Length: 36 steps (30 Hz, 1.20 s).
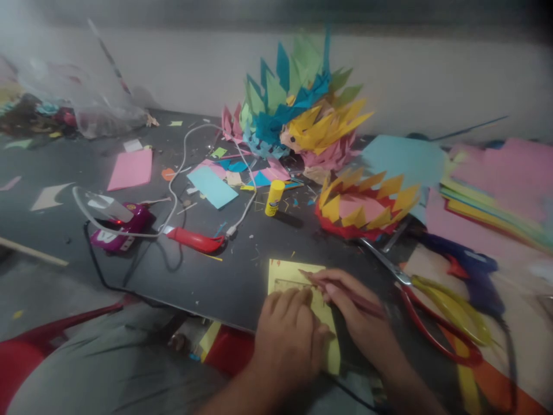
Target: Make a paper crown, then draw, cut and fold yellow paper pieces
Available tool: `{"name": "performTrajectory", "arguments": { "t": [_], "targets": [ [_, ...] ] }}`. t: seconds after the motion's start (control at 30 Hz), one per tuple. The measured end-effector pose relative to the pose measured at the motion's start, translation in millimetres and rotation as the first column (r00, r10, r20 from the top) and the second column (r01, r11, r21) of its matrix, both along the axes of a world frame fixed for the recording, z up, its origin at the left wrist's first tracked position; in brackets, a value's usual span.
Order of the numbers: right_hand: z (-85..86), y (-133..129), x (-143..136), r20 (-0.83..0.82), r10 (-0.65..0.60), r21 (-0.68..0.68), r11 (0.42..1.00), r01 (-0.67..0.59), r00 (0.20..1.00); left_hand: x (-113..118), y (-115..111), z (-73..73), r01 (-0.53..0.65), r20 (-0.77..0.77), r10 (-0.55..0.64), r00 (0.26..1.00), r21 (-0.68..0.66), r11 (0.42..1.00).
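Observation:
A sheet of yellow paper (330, 349) lies at the near edge of the dark table. My left hand (289, 328) presses down on it with fingers curled together over a clear ruler (290, 284), most of which is hidden beneath the hand. In my right hand (352, 302) a brown pencil (360, 300) is pinched, its tip touching the paper just above the ruler. Large scissors (444, 311) with red and yellow handles lie to the right of this hand. A yellow glue stick (275, 197) stands upright beyond the paper.
Folded-paper models (298, 109) stand at the back, with a yellow-and-red paper ring (367, 207) nearer. Coloured sheets (496, 178) and a blue glue gun (470, 265) lie right. At left are a red-handled cutter (196, 239), a purple device (123, 227) and a white cable (173, 190).

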State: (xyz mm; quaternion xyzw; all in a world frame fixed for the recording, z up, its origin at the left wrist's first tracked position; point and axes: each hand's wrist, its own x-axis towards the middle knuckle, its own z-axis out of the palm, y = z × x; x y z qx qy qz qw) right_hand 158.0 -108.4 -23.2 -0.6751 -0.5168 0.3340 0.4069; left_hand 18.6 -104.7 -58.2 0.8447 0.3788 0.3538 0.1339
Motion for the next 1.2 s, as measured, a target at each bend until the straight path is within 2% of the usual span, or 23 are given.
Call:
{"name": "performTrajectory", "arguments": {
  "t": [0.33, 0.73, 0.93, 1.2],
  "targets": [
    [2.7, 8, -1, 0.013, -0.046, -0.039, 0.998, 0.047, 0.999, 0, 0, 0.4, -0.016, 0.018, 0.016, 1.0, 0.007, 1.0],
    [-4.1, 10, -2, 0.047, -0.129, 0.046, 0.991, 0.127, 0.991, 1, -1, 0.7, -0.031, 0.035, 0.03, 0.999, 0.017, 0.999],
    [-6.7, 9, -2, -0.002, -0.141, 0.034, 0.989, 0.141, 0.99, -3, -2, 1.0, 0.005, 0.059, -0.005, 0.998, -0.004, 1.0],
    [-7.4, 10, -2, -0.025, -0.149, 0.018, 0.989, 0.149, 0.989, -2, -2, -0.7, -0.004, 0.039, 0.003, 0.999, 0.013, 1.0]
  ]
}}
